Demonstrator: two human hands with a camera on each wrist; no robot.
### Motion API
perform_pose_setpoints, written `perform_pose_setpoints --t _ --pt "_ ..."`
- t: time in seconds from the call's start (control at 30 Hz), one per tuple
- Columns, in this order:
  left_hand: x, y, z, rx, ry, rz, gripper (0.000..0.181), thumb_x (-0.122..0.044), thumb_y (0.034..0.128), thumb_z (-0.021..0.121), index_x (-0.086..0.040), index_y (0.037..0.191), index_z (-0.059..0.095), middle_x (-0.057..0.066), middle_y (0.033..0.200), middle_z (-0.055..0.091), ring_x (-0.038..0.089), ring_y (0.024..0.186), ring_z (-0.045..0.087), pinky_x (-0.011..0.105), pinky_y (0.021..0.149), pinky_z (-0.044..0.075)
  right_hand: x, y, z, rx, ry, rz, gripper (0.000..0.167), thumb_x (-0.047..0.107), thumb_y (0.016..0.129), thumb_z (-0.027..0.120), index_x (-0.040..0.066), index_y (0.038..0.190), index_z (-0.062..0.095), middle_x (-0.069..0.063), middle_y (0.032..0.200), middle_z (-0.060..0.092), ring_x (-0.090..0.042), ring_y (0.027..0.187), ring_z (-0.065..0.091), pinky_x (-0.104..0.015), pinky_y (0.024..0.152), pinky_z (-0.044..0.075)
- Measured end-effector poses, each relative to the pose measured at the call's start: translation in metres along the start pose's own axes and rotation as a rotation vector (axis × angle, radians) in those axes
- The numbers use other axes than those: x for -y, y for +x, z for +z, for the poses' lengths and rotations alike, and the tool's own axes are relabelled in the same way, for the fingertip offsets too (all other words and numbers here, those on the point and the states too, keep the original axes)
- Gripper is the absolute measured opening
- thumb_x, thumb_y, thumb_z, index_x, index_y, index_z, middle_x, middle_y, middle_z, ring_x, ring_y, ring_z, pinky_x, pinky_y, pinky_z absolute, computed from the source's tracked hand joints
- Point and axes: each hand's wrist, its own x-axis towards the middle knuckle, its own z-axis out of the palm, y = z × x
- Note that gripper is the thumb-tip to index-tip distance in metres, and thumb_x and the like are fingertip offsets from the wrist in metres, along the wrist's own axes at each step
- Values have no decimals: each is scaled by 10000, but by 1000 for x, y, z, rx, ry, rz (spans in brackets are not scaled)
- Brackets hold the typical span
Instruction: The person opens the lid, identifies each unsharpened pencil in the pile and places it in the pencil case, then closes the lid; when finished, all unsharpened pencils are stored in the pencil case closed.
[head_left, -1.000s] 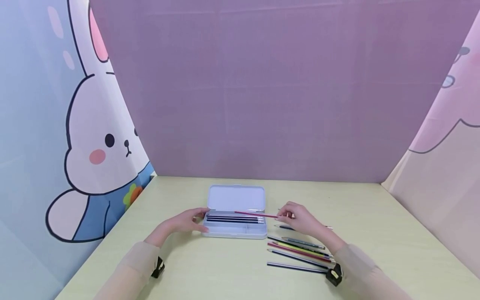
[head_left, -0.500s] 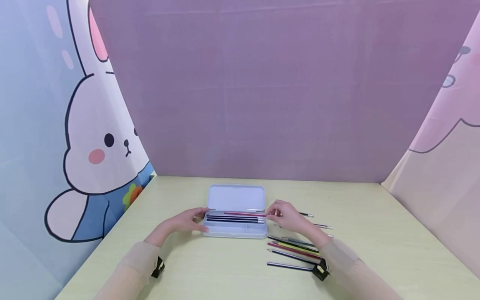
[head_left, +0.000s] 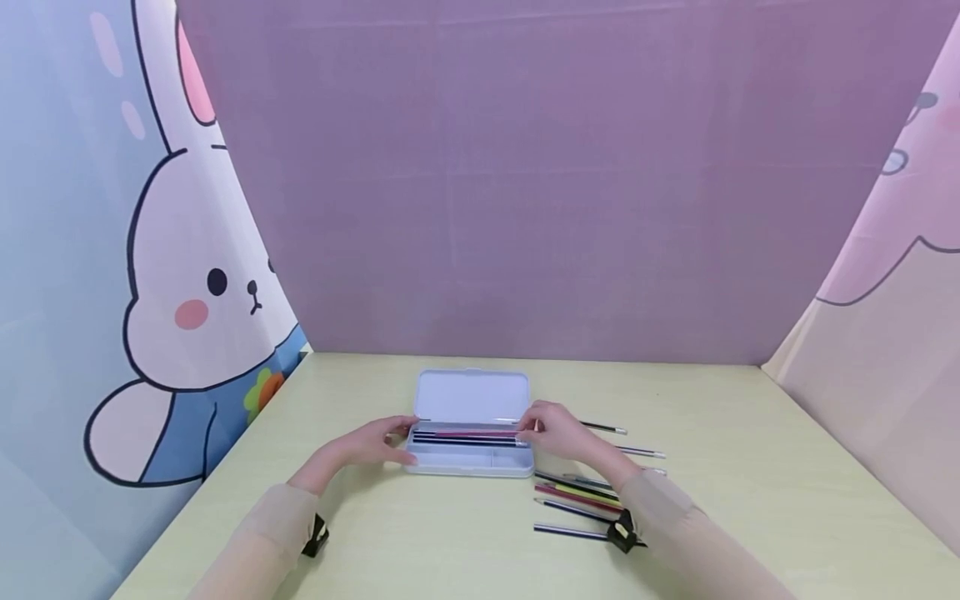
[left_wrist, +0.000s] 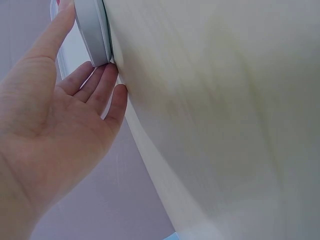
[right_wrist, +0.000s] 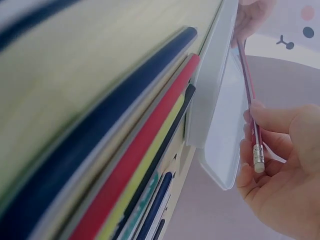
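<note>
A white pencil case [head_left: 450, 459] lies on the table with its lid [head_left: 472, 396] raised. Several dark striped pencils [head_left: 465, 442] rest in its far compartment. At the case's left end, my left hand [head_left: 372, 440] holds it, thumb on the near side and fingers on the far side; the left wrist view shows the fingertips against the case wall [left_wrist: 92, 35]. My right hand [head_left: 558, 429] pinches a red pencil [right_wrist: 252, 110] near its eraser end, over the right part of that compartment. In the head view, the red pencil [head_left: 480, 433] lies lengthwise just above the dark ones.
Right of the case, several loose pencils lie on the table, among them a yellow pencil [head_left: 585, 495], a red one [right_wrist: 145, 140] and a dark blue one [right_wrist: 110, 110]. Two black pencils [head_left: 603, 427] lie farther back, partly behind the right hand. A purple cloth [head_left: 525, 183] stands behind the table.
My right hand has moved left and slightly down with the red pencil, bringing it from right of the case to over the far compartment. My left hand stays at the case's end.
</note>
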Motion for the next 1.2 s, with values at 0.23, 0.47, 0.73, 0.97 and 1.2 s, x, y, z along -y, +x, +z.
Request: perform_pose_setpoints --t 0.23,0.47,0.73,0.97,1.2 --pt "0 -1 0 1 0 9 775 -372 787 743 -56 1408 404 153 1374 480 320 1228 470 519 1032 377 3 6 5 41 -25 -9 61 86 859 662 37 862 697 -7 776 593 -38 650 480 -171 578 427" --pt "1 -3 -1 5 1 31 769 -355 788 746 -41 1402 406 162 1365 487 325 1220 478 517 1027 381 9 11 10 69 -36 9 60 95 864 659 50 854 698 8 760 568 -48 657 476 -171 584 423" --pt "2 -2 0 11 2 23 797 -403 783 738 -53 1413 397 159 1382 474 326 1230 470 520 1035 374 13 13 13 96 -41 33 73 118 883 642 76 880 702 3 806 621 -76 699 509 -193 606 436" --pt "3 -2 0 8 -4 12 801 -410 771 746 -72 1412 404 137 1386 475 307 1232 471 510 1038 377 14 14 14 102 -17 51 93 87 881 635 26 921 693 -41 846 668 -109 731 554 -206 631 468" --pt "3 -3 -1 14 1 32 791 -381 783 744 -41 1408 399 163 1369 484 327 1221 476 516 1027 382 12 17 16 99 -12 97 68 91 865 657 31 852 687 -21 785 647 -83 704 545 -183 617 462"
